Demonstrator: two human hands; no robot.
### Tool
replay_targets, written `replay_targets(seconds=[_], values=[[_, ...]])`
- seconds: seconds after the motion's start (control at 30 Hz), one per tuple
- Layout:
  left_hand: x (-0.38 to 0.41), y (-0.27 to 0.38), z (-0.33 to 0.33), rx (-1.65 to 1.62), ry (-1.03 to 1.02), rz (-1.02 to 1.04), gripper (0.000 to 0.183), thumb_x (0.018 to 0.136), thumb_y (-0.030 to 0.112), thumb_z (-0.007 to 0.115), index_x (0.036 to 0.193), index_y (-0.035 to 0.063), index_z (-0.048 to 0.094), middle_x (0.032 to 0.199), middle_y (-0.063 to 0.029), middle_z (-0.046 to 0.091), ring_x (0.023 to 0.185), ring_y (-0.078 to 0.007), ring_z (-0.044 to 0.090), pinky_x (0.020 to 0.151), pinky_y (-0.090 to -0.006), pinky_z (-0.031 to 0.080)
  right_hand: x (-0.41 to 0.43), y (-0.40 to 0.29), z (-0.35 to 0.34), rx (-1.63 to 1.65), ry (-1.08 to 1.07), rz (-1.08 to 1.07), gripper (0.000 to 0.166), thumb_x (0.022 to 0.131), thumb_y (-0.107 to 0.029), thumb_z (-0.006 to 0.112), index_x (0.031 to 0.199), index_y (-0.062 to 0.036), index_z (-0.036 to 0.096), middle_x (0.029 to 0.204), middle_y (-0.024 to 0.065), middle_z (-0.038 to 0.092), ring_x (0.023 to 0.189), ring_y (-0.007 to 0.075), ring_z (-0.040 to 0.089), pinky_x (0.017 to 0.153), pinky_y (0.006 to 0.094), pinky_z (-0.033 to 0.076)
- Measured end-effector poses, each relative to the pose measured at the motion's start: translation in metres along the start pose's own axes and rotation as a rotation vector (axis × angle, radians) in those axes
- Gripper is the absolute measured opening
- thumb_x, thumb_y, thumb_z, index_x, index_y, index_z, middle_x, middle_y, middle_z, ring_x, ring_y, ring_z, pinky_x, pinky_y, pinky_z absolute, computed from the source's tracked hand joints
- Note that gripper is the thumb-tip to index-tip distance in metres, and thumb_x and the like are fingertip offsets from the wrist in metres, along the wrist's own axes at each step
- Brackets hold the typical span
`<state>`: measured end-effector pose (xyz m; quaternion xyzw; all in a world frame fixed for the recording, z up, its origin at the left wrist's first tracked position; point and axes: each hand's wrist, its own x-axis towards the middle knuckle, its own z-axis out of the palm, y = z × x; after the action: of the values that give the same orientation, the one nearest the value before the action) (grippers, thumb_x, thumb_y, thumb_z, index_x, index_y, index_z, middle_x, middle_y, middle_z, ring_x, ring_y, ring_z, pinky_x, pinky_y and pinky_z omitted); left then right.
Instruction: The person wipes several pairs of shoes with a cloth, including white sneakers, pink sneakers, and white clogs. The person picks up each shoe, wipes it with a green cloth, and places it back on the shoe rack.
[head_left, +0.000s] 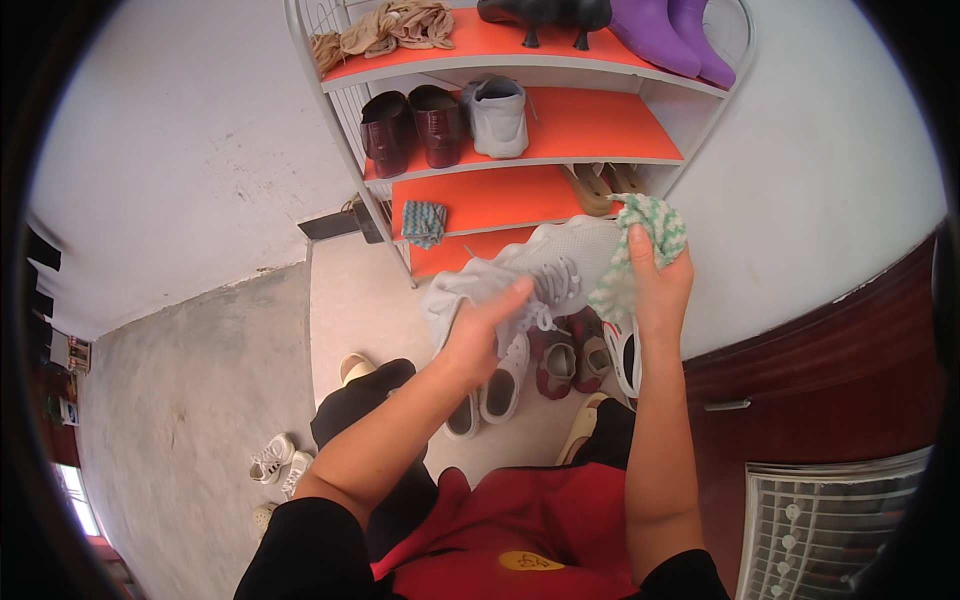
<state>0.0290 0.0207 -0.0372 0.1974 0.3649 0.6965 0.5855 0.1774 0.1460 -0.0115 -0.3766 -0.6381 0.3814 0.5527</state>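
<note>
My left hand (480, 330) grips a light grey lace-up sneaker (555, 255) at its heel end, thumb across the opening. The shoe is held up at a slant, its toe towards the upper right, and its heel is blurred. In my right hand (664, 285) is a crumpled green-and-white cloth (652, 232), pinched under the thumb beside the sneaker's toe. Whether the cloth touches the shoe I cannot tell. Behind them stands a shoe rack (592, 124) with orange shelves. On one shelf lies a folded blue-and-grey striped cloth (424, 223).
Dark red shoes (436, 124) and a grey sneaker (499, 116) stand on the rack, below purple boots (664, 34) and black heeled shoes (551, 15). White shoes (502, 379) and maroon shoes (556, 364) sit on the floor between my feet. A dark wooden cabinet (810, 405) borders the right.
</note>
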Motion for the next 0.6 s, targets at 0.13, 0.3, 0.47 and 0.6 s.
replay_targets(seconds=[0.13,0.3,0.47,0.6], values=[[0.005,0.004,0.0,-0.003,-0.028,-0.088,0.047,0.086,0.032,0.061,0.121,0.0019,0.05,0.114,-0.008,0.058,0.104,-0.0194,0.056,0.092,-0.0344,0.043,-0.003,-0.003,-0.001,-0.098,-0.113,0.059,0.031,0.085,-0.021,0.065,0.105,0.0016,0.057,0.089,0.0072,0.063,0.079,0.0133,0.057,0.072,0.028,0.046],[0.005,0.004,0.001,0.707,-0.356,0.231,0.065,0.082,0.039,0.065,0.125,-0.004,0.044,0.126,-0.0123,0.051,0.112,-0.0241,0.05,0.098,-0.0328,0.036,0.001,-0.006,-0.007,-0.187,-0.051,0.015,0.03,0.084,-0.019,0.065,0.104,0.0017,0.057,0.087,0.008,0.063,0.077,0.0142,0.058,0.071,0.0288,0.047],[0.008,-0.004,-0.006,1.407,-0.41,0.675,0.062,0.072,0.019,0.071,0.123,-0.0029,0.043,0.115,-0.0252,0.052,0.103,-0.0431,0.049,0.086,-0.0401,0.045,0.005,-0.007,-0.015,-0.248,-0.037,0.009,0.03,0.085,-0.022,0.066,0.103,0.0007,0.06,0.091,0.0051,0.064,0.082,0.0115,0.056,0.076,0.0267,0.045],[0.015,-0.011,-0.007,1.438,-0.342,0.68,0.038,0.076,0.013,0.068,0.11,-0.0004,0.056,0.105,-0.0198,0.059,0.097,-0.0399,0.054,0.083,-0.0393,0.045,0.005,-0.005,-0.017,-0.201,-0.019,-0.019,0.029,0.085,-0.02,0.064,0.103,0.0018,0.058,0.09,0.0067,0.064,0.081,0.013,0.057,0.075,0.028,0.045]])
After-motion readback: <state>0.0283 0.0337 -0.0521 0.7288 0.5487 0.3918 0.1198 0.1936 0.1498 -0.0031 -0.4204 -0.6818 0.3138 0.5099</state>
